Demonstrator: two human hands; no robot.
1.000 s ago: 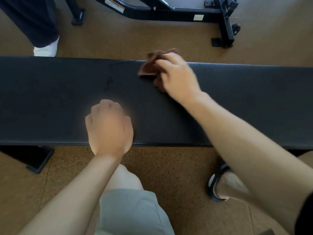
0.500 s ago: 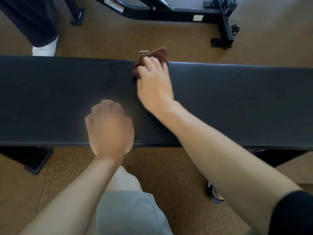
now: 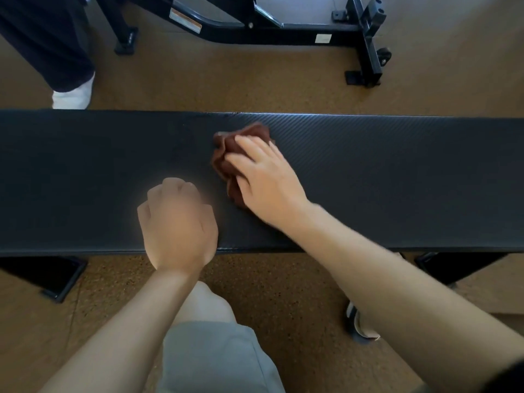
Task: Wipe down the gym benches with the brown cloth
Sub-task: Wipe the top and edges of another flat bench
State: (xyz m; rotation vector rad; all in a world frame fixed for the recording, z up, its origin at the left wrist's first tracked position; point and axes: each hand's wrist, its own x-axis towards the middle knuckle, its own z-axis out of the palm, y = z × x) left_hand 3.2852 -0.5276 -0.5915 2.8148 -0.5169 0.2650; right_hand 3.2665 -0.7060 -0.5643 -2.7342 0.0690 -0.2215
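right hand (image 3: 268, 181) fingers flat, pressing bunched brown cloth (image 3: 231, 154) mid-bench | left hand (image 3: 178, 225) curled in fist, empty, resting on bench (image 3: 397, 177) | progress: mid-wipe, looks partial; both ends likely left

Bench pad (image 3: 397, 171): matte black, fine diagonal carbon-weave texture, pale sheen along far edge toward 1 o'clock. Cloth (image 3: 243, 137): reddish brown, plain. Floor (image 3: 283, 279): tan-brown cork look, dark speckle. Equipment frame (image 3: 283, 32) at 12 o'clock: gloss black, one white-and-orange label, one small white label. Shorts (image 3: 215, 358) at 6 o'clock: light grey, plain. Second person's trousers (image 3: 51, 46) at 10 o'clock: dark navy; shoe (image 3: 73, 96) below them: white. Sandal (image 3: 357, 324) at 5 o'clock: dark with white edge.
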